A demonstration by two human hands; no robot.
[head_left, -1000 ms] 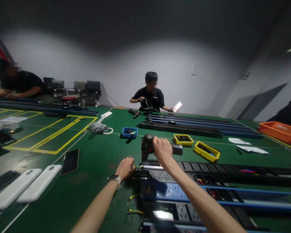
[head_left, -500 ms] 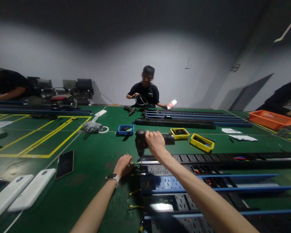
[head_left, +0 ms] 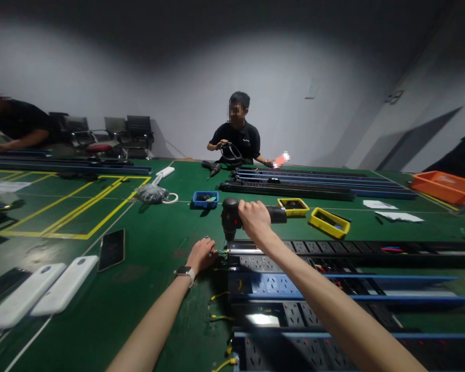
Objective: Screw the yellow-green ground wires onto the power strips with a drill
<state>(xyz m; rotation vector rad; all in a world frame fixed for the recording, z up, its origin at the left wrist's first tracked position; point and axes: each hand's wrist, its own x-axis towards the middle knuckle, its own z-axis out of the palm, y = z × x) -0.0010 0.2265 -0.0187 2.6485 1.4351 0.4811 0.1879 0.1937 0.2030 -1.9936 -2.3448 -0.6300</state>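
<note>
My right hand (head_left: 254,219) is wrapped round the grip of a black cordless drill (head_left: 230,214), which points straight down. Its tip is over the left end of the farthest black power strip (head_left: 308,248); the exact contact point is too small to make out. Beside that end, my left hand (head_left: 201,255) has its fingers closed on a thin green-yellow wire (head_left: 221,252) coming out of the strip. A watch is on my left wrist. Nearer to me lie more socket strips, among them a blue one (head_left: 271,283), with yellow-tipped wires (head_left: 219,295) sticking out at their left ends.
Beyond the drill stand a blue bin (head_left: 205,200) and two yellow bins (head_left: 329,223) of small parts. Phones (head_left: 111,250) and white devices (head_left: 65,284) lie at left. Across the green table (head_left: 151,248), a co-worker (head_left: 238,137) handles a black cable behind more strips.
The camera view has shifted slightly, so most of the scene sits a little further right and higher. Both hands keep their holds at the strip's end.
</note>
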